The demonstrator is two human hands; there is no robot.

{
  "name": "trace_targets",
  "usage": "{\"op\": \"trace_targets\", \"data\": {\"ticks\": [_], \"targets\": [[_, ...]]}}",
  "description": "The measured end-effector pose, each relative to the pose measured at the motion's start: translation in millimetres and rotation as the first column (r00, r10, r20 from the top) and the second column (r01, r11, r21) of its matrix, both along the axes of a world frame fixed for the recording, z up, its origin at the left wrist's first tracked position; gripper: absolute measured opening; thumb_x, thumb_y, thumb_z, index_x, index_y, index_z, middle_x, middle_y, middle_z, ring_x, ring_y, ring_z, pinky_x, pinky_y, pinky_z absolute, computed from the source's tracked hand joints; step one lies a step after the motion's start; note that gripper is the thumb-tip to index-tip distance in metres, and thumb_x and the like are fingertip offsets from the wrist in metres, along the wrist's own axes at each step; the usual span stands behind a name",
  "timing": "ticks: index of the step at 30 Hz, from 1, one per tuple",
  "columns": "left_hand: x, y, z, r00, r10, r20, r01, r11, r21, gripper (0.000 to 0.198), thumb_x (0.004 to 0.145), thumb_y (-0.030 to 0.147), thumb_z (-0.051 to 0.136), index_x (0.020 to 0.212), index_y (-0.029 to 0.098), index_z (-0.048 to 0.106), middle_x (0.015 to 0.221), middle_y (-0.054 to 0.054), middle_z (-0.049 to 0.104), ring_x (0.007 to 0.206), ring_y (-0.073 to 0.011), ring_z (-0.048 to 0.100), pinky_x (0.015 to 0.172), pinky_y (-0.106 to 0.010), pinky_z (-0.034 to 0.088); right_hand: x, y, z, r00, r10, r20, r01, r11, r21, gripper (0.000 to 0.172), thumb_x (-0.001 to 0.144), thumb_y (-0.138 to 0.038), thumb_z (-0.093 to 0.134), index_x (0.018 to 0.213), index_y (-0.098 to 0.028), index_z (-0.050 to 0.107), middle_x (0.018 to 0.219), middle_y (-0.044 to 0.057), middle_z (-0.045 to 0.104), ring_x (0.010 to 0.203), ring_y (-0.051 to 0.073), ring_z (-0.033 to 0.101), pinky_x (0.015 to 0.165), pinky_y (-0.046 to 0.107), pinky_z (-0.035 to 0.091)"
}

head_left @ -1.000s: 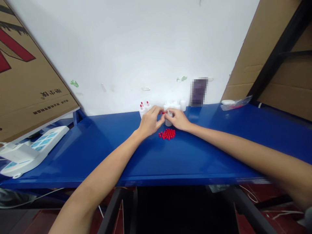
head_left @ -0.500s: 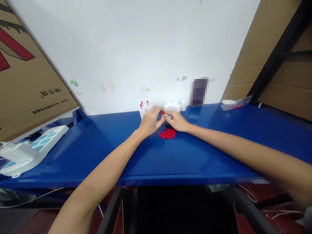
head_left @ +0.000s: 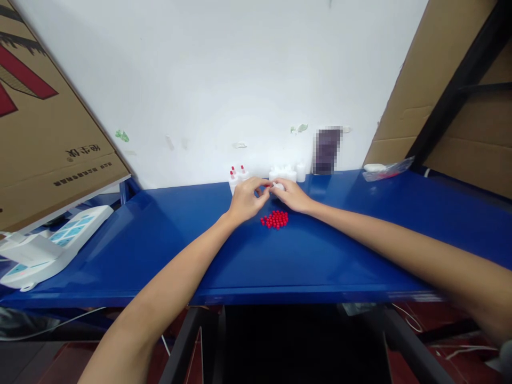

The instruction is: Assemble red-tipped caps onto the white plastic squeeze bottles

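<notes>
My left hand (head_left: 245, 200) and my right hand (head_left: 292, 195) meet at the back of the blue table (head_left: 160, 250), fingers curled. Between them my right hand grips a small white bottle (head_left: 277, 186), and my left fingertips pinch a red cap (head_left: 266, 185) at its tip. A pile of several red caps (head_left: 275, 219) lies on the table just in front of both hands. Capped white bottles (head_left: 237, 175) stand behind my left hand, uncapped white bottles (head_left: 285, 173) behind my right.
A white device with blue buttons (head_left: 48, 246) sits at the table's left end. Cardboard boxes lean at the far left (head_left: 44, 117) and right (head_left: 452, 96). A plastic bag (head_left: 386, 168) lies at the back right by a black frame.
The white bottle has tipped from upright to lying more sideways in my right hand. Both hands have drawn slightly closer together and back toward the wall.
</notes>
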State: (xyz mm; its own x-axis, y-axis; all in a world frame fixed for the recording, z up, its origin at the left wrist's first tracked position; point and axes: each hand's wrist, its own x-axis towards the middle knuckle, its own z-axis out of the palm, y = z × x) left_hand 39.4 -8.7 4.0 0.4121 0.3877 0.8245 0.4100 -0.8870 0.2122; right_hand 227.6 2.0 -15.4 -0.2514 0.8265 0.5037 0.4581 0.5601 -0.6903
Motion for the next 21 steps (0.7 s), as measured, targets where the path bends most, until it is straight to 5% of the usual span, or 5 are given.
{"op": "trace_targets", "data": {"ticks": [8,18,21], "targets": [[2,-1,-1.1,1.000,-0.009,0.002,0.010,0.989,-0.146,0.011,0.089,0.017,0.064,0.097,0.016,0.072,0.092,-0.003,0.077,0.070,-0.0113,0.069,0.066,-0.023,0.053,-1,0,0.3,0.991,-0.027,0.128,0.031,0.999,-0.029,0.032,0.082,-0.041,0.050,0.063,-0.017,0.056,0.061,0.000,0.053,0.061,0.015,0.049,0.062,0.028,0.036],[2,-2,1.7,1.000,-0.029,-0.013,0.025,0.973,-0.231,0.010,0.090,0.019,0.063,0.095,0.016,0.071,0.090,-0.003,0.077,0.073,-0.0120,0.069,0.067,-0.023,0.054,-2,-7,2.1,0.988,-0.077,0.134,0.079,0.997,-0.013,0.033,0.082,-0.041,0.049,0.063,-0.016,0.059,0.057,0.000,0.052,0.060,0.015,0.048,0.059,0.028,0.033],[1,-1,1.8,0.999,-0.035,-0.015,0.030,0.968,-0.250,0.011,0.091,0.020,0.063,0.097,0.016,0.071,0.092,-0.003,0.077,0.075,-0.0122,0.069,0.069,-0.023,0.055,-1,-9,1.9,0.992,-0.071,0.105,0.067,0.997,0.037,0.028,0.083,-0.038,0.053,0.088,-0.015,0.067,0.072,0.002,0.065,0.067,0.017,0.056,0.065,0.029,0.040]]}}
